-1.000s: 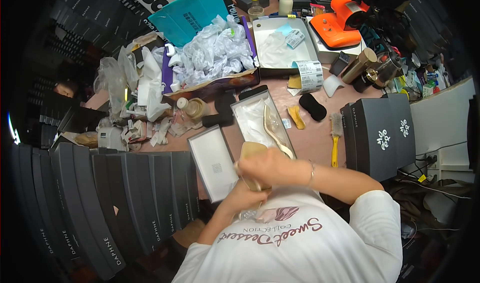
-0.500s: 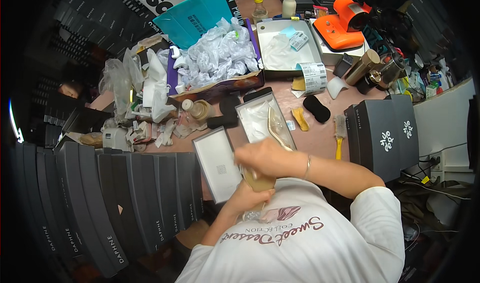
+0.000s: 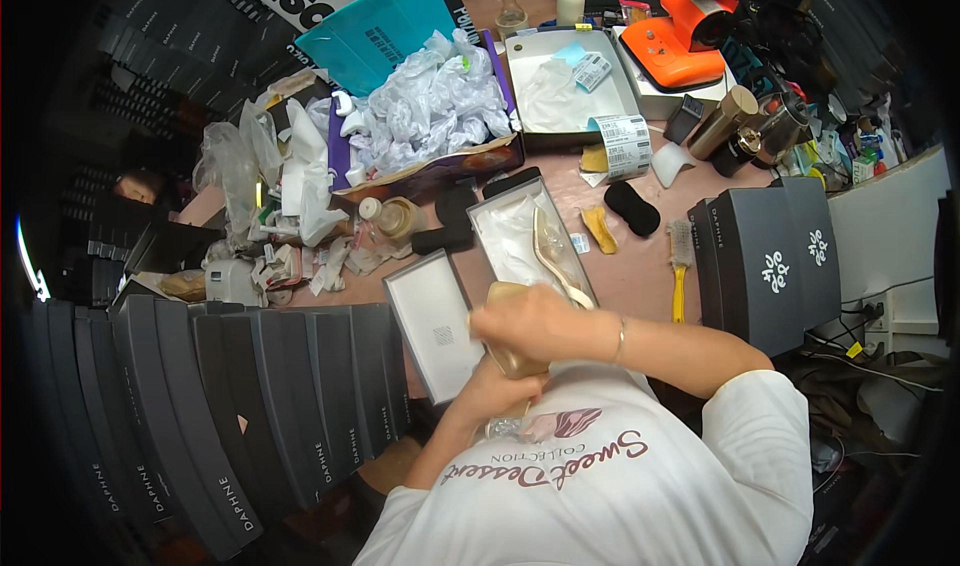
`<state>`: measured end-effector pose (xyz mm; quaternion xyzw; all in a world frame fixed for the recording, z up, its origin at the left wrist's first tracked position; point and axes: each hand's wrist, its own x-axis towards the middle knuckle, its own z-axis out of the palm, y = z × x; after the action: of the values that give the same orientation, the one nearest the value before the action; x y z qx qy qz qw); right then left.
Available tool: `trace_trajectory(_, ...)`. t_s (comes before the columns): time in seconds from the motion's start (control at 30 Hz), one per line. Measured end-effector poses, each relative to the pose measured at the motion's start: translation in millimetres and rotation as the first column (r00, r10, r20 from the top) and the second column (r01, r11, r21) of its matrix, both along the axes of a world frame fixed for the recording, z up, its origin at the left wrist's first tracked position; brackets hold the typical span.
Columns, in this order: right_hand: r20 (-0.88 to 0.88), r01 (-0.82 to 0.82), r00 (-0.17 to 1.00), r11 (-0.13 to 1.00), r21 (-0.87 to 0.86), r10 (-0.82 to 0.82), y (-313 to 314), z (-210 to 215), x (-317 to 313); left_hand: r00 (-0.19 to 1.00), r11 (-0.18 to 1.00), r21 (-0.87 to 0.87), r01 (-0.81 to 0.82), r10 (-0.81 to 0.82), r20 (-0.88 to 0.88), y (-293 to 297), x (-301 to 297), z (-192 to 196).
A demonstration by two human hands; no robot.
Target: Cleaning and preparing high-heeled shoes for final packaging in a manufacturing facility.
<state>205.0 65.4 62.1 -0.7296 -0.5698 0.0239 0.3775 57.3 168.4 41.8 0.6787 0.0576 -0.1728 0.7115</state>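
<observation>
A beige shoe point(image 3: 516, 364) is held close against my shirt, with part of it covered by my fingers. My left hand point(image 3: 492, 390) is closed around its lower side. Over the top of the shoe, my right hand point(image 3: 535, 328) is bent into a closed shape; what its fingers hold, if anything, is hidden. Crumpled clear plastic point(image 3: 504, 427) sits just below my left hand. Beyond my hands, a matching beige shoe point(image 3: 548, 254) lies in a paper-lined shoebox point(image 3: 492, 238). Left of my hands is the box's lid point(image 3: 432, 316), inner side up.
Dark shoeboxes point(image 3: 290, 396) stand in a row at left; more shoeboxes point(image 3: 765, 266) stand at right. A purple-sided box point(image 3: 440, 173) of crumpled white plastic, a label roll point(image 3: 627, 146), a yellow-handled brush point(image 3: 680, 276), a glass bottle point(image 3: 393, 218) and an orange device point(image 3: 680, 51) are on the table.
My right hand has shifted slightly over the shoe, and more of the shoe's upper end shows beside it. My left hand keeps its grip. The view has tilted slightly.
</observation>
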Motion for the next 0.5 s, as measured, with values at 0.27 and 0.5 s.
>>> trace_trajectory(0.27, 0.009, -0.040, 0.999, 0.999, -0.006, 0.040, -16.1, 13.9, -14.9, 0.999, 0.996, -0.073, -0.046, 0.044, -0.026, 1.1, -0.5, 3.8)
trace_trajectory(0.5, 0.006, -0.065, 0.998, 0.997, -0.030, 0.065, -36.0, 8.2, -38.9, 0.993, 0.998, -0.010, -0.063, 0.064, 0.104, 0.1, 3.6, 7.6)
